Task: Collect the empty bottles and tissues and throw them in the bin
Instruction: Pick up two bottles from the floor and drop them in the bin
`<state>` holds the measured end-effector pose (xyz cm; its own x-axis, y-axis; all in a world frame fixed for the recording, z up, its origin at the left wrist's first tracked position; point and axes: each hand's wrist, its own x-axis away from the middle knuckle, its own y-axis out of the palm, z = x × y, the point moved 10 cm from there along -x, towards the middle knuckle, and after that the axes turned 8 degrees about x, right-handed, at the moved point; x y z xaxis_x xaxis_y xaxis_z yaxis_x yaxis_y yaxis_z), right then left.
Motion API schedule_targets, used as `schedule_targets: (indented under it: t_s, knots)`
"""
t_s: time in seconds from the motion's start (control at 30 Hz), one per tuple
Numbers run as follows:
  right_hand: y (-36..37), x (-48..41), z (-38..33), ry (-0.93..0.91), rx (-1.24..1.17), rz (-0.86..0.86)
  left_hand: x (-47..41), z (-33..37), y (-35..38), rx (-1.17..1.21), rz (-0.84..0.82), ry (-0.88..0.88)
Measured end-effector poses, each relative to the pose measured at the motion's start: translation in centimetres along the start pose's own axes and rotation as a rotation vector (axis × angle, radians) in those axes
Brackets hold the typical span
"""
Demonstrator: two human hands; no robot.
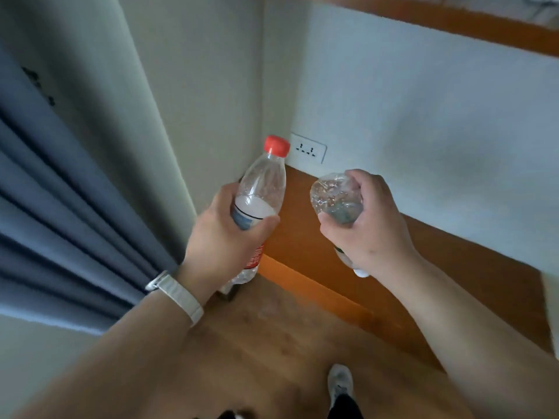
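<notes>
Head view: left grip (223, 234) curls round the red-capped bottle (263, 182), its long axis pointing cap-first at the wall socket (308, 148); right grip (372, 225) clasps the clear bottle (335, 198) below-right of the socket, neck downward. No bin shows.

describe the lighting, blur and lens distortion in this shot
Head view: dim, flat indoor light with no hard shadows. The wide-angle lens splays the blue curtain and the frame edges go soft. The red-capped bottle in the left hand is fairly sharp. The clear bottle in the right hand is softer, with small glints.
</notes>
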<state>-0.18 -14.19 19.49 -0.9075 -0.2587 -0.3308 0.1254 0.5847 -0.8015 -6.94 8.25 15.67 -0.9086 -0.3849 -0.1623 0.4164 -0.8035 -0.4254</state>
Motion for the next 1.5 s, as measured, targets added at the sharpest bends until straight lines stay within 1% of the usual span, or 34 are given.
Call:
schedule_targets:
  t_s: [0.13, 0.27, 0.47, 0.67, 0.77, 0.9, 1.07, 1.23, 1.37, 1.5]
  knots:
    - [-2.5, 4.0, 1.5, 0.231, 0.078, 0.111, -1.0, 1.4, 2.0, 0.017, -0.178, 0.101]
    - [-6.7, 9.2, 1.8, 0.39, 0.143, 0.195, 0.4, 3.4, 3.9, 0.111, -0.342, 0.153]
    - [-15.1, 17.5, 1.9, 0.552, 0.226, 0.373, 5.8, 8.3, 9.0, 0.229, -0.578, 0.235]
    - [-21.7, 27.1, 2.6, 0.686, 0.279, 0.514, 13.3, 13.9, 14.3, 0.233, -0.766, 0.349]
    - [-24.8, 32.7, 3.7, 0.764, 0.309, 0.559, 18.2, 17.1, 17.0, 0.229, -0.837, 0.415]
    - [-29.0, 41.0, 5.3, 0.843, 0.337, 0.618, 26.0, 21.5, 20.7, 0.249, -0.938, 0.461]
    - [-35.5, 52.8, 6.7, 0.907, 0.336, 0.734, 38.1, 27.3, 24.9, 0.264, -1.079, 0.542]
    - [-41.6, 66.1, 8.5, 1.029, 0.328, 0.859, 51.0, 33.0, 29.1, 0.285, -1.196, 0.613]
    - [-44.9, 75.7, 9.3, 1.127, 0.337, 0.931, 60.9, 36.5, 31.8, 0.3, -1.273, 0.679]
    - [-46.9, 83.3, 9.5, 1.217, 0.326, 0.991, 69.4, 38.6, 33.4, 0.292, -1.347, 0.747]
